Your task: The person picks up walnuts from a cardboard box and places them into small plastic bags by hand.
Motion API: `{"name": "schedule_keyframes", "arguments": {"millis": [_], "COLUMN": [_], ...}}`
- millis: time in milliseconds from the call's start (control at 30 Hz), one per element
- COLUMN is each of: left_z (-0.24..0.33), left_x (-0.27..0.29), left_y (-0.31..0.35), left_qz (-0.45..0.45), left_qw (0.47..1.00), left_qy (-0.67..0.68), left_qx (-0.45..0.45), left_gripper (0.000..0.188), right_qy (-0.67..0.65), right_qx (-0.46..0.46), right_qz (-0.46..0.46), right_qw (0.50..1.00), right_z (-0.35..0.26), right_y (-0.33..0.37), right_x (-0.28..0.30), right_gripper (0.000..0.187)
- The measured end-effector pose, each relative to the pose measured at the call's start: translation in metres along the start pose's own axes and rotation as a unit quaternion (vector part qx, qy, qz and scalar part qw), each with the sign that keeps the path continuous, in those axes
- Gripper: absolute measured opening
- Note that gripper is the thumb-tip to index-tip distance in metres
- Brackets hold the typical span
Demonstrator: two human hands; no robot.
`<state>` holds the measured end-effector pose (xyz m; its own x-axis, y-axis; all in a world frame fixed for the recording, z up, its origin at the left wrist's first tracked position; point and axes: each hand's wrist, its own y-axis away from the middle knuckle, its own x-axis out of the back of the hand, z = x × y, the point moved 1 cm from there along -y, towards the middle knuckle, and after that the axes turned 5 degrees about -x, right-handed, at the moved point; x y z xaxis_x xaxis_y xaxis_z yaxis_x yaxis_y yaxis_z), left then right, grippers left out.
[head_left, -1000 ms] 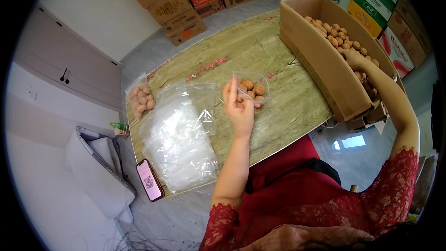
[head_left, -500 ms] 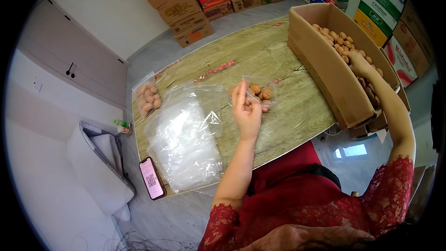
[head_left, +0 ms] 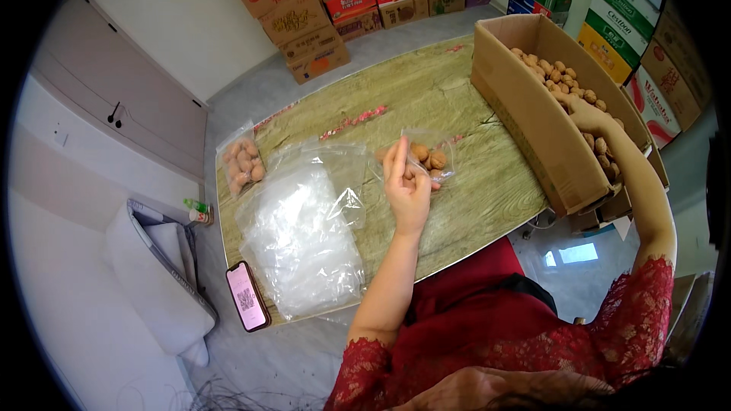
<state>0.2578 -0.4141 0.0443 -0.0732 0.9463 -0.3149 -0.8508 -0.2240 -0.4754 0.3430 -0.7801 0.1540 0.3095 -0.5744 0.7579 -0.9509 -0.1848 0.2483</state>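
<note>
My left hand [head_left: 407, 190] is closed on the edge of a clear plastic bag [head_left: 451, 154] standing on the table. Several walnuts [head_left: 436, 159] lie inside this bag, partly behind my fingers. Over on the right, my right hand [head_left: 585, 116] reaches down into a tall open cardboard box [head_left: 509, 91]. Loose walnuts [head_left: 560, 72] fill part of that box, and my right fingertips are hidden among them. Left of my left hand lies a spread stack of flat clear plastic bags [head_left: 304, 236]. A filled bag of walnuts [head_left: 242, 161] sits at the table's left edge.
A phone [head_left: 247, 297] with a lit screen lies at the near left corner of the wood-patterned table [head_left: 426, 76]. Stacked cartons [head_left: 304, 27] line the far wall, and more cartons [head_left: 620, 23] stand behind the box. A grey-white padded item [head_left: 160, 274] is beyond the left edge.
My right hand has shifted slightly toward me inside the box, its fingers sinking among the walnuts. My left hand keeps its grip on the bag. The whole view has shifted slightly.
</note>
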Motion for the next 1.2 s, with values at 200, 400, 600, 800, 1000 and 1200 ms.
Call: {"name": "schedule_keyframes", "arguments": {"millis": [200,400,600,800,1000,1200], "left_z": [0.001,0.005,0.006,0.003,0.0,0.006], "left_x": [0.002,-0.002,0.002,0.0,-0.001,-0.005], "left_y": [0.0,0.0,0.001,0.001,0.001,0.0], "left_qz": [0.003,0.005,0.001,-0.006,0.018,0.008], "left_qw": [1.0,1.0,1.0,1.0,1.0,1.0], "left_qy": [-0.007,-0.009,-0.017,-0.021,-0.024,-0.015], "left_qx": [-0.004,0.005,0.008,-0.007,0.003,0.001], "left_gripper": [0.06,0.06,0.061,0.061,0.059,0.059], "right_qy": [0.007,-0.053,-0.344,-0.437,-0.385,-0.34], "right_qx": [-0.005,-0.049,-0.045,-0.101,-0.073,-0.025], "right_qz": [-0.003,-0.064,-0.116,-0.034,-0.019,0.086], "right_qw": [1.0,0.995,0.931,0.893,0.92,0.936], "right_z": [-0.021,-0.016,-0.03,-0.009,-0.025,-0.047], "right_y": [-0.001,-0.003,0.003,-0.017,-0.005,0.02], "right_x": [-0.006,0.006,0.006,-0.013,-0.006,0.02], "right_gripper": [0.06,0.056,0.051,0.035,0.028,0.025]}}
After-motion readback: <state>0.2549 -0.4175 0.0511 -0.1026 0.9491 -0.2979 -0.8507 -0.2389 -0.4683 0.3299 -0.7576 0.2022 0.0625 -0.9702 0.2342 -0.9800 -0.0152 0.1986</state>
